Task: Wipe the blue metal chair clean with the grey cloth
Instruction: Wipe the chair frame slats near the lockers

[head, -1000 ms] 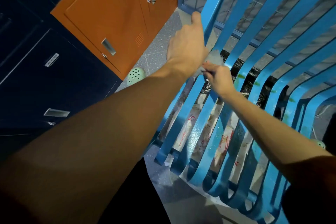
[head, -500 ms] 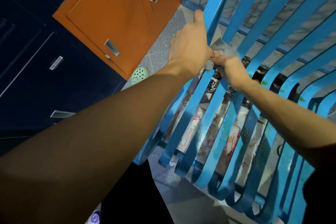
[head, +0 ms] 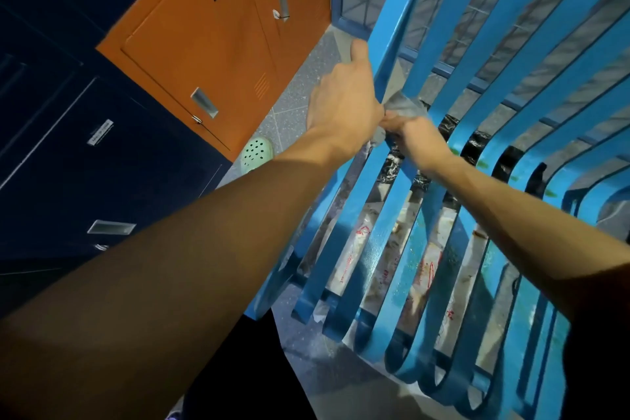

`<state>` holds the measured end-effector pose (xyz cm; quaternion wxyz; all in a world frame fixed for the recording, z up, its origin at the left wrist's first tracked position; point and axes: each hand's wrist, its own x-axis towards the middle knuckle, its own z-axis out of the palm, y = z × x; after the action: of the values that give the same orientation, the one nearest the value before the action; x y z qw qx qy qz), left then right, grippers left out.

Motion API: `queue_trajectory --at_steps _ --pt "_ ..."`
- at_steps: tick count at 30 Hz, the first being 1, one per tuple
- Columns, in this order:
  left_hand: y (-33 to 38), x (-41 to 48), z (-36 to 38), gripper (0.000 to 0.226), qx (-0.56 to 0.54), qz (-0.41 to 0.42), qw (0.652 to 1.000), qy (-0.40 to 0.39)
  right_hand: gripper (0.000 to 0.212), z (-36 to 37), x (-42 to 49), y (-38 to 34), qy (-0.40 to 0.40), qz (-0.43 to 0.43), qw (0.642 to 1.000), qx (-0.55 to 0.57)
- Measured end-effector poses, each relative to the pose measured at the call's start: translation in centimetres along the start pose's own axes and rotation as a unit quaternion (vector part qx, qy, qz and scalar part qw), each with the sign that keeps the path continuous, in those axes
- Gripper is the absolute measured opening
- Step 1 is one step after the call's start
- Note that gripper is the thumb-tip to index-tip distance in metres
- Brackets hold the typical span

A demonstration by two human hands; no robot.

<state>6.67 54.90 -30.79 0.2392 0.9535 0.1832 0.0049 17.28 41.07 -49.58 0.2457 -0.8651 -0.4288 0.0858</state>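
Left hand (head: pixel 344 106) grips the chair's (head: pixel 376 245) edge slat; right hand (head: pixel 417 140) clutches the cloth (head: pixel 404 104). Lockers (head: pixel 204 54) stand near, left.

Left hand (head: pixel 344 106) grips outer slat of blue metal chair (head: pixel 385 232), thumb along it. Right hand (head: pixel 419 140) holds bunched grey cloth (head: pixel 404 106) against next slat. Orange locker (head: pixel 211 54) behind.

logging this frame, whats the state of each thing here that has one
blue metal chair, green smears on some slats
grey cloth, bunched against a slat
left hand, grips the chair's outer slat
right hand, grips the grey cloth
orange locker, doors shut
dark blue locker, doors shut
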Motion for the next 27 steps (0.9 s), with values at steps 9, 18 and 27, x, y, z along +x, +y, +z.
queue_trajectory --at_steps 9,18,27 --pt "-0.1 0.0 0.0 0.049 0.005 -0.001 1.0 0.007 0.03 1.5 -5.9 -7.7 0.071 0.112 0.984 0.115" --pt "-0.5 0.4 0.4 0.055 -0.013 0.001 1.0 0.002 0.03 8.3 -17.2 -18.7 0.029 0.048 0.965 0.256" --pt "-0.6 0.6 0.8 0.055 -0.002 0.012 1.0 0.01 0.028 2.6 -13.3 -13.7 -0.083 -0.03 0.97 0.227"
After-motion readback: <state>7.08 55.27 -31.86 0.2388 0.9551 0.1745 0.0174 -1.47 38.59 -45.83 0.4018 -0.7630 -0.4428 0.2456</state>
